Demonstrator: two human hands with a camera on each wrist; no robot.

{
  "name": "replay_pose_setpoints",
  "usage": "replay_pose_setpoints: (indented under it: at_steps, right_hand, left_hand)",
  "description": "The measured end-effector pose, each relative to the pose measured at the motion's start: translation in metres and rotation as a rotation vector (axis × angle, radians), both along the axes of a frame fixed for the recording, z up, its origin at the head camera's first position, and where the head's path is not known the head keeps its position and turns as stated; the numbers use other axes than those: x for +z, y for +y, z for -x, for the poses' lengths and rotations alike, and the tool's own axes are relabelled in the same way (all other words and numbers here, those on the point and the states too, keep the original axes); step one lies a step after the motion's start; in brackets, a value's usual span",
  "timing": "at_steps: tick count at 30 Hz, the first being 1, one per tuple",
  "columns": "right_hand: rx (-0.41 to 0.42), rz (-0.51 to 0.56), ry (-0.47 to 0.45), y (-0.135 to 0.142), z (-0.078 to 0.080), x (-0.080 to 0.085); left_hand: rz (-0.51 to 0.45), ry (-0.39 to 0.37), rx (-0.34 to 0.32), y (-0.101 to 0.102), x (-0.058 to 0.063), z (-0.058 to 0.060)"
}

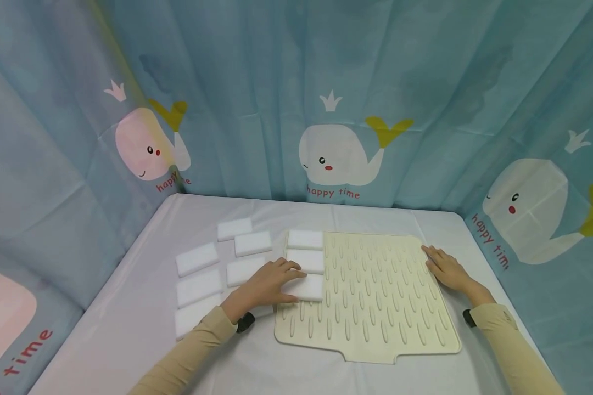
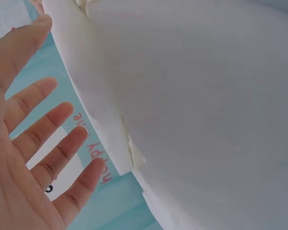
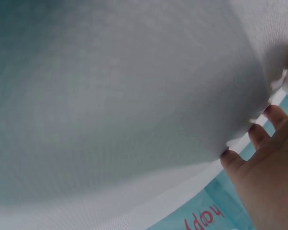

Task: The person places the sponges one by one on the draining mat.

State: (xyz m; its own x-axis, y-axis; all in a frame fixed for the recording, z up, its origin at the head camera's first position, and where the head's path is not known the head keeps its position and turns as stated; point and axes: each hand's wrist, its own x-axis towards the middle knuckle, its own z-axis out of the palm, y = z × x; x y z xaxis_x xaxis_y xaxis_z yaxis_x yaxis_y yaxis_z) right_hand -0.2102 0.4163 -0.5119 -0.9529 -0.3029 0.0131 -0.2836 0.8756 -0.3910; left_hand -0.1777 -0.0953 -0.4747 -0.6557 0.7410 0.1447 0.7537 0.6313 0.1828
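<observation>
A cream ridged mat [image 1: 375, 307] with a lip at its front edge lies flat. Along its left side, three white rectangular sponge-like blocks form a column: a far block [image 1: 305, 239], a middle block [image 1: 312, 261] and a near block [image 1: 310, 287]. Over the near block is my left hand [image 1: 272, 282], thumb by its front edge and fingers above its far side. Those fingers look spread and fairly straight in the left wrist view, with no block visible between them. My right hand [image 1: 448, 270] rests with extended fingers at the mat's upper right edge.
Several more white blocks [image 1: 197, 259] lie loose on the white-covered table [image 1: 128, 329], left of the mat. Blue curtains [image 1: 257, 109] with whale prints surround the table at the back and sides.
</observation>
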Motion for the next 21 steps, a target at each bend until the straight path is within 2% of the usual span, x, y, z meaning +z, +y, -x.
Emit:
replay_pose_setpoints:
  at_steps: [7, 12, 21]
  right_hand:
    - [0.002, 0.004, 0.003, 0.0, 0.0, 0.0]
    - [-0.001, 0.008, 0.004, 0.0, 0.0, 0.001]
    - [-0.003, 0.002, 0.008, 0.0, 0.0, -0.001]
  left_hand:
    - [-0.025, 0.033, 0.032, -0.019, -0.001, -0.007]
    - [-0.058, 0.015, 0.073, -0.038, -0.005, -0.017]
    - [-0.007, -0.03, 0.141, -0.067, -0.006, -0.036]
